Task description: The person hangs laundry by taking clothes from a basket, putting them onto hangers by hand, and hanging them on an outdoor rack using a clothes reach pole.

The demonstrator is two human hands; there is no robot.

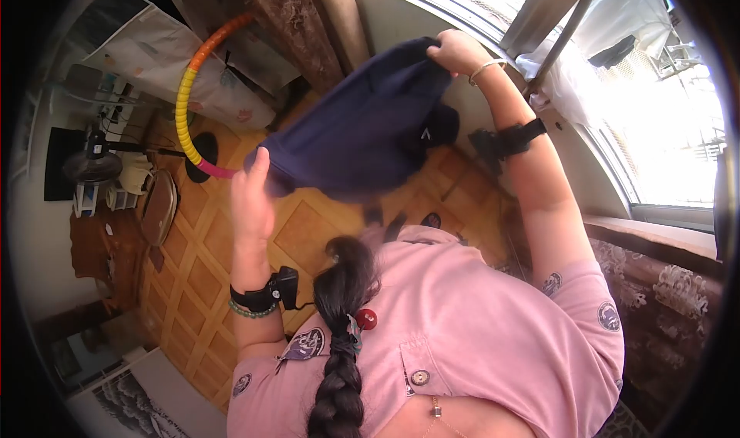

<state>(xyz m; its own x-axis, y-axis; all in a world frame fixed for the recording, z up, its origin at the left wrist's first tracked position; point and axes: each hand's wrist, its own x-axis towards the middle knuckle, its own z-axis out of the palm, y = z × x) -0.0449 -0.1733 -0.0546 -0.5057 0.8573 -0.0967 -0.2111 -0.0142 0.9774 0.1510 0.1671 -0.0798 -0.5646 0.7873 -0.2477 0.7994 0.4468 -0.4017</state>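
A navy blue garment (354,126) with a small white mark is stretched between my two hands above the floor; its exact kind is hard to tell. My left hand (253,195) is closed on its near left edge, the thumb lying along the cloth. Higher up at the right, my right hand (460,52) pinches the opposite corner. The lower edge of the fabric hangs loose and is slightly blurred. Behind my left hand passes a hula hoop (182,114) in orange, yellow and pink, its lower end hidden there.
A bright window (663,129) runs along the right, above a sill (655,237) and lacy brown fabric (671,299). To the left are a black fan (94,156) and a round wooden stool-like object (159,207). Patterned wooden flooring (200,284) lies below. A wooden post (297,33) stands ahead.
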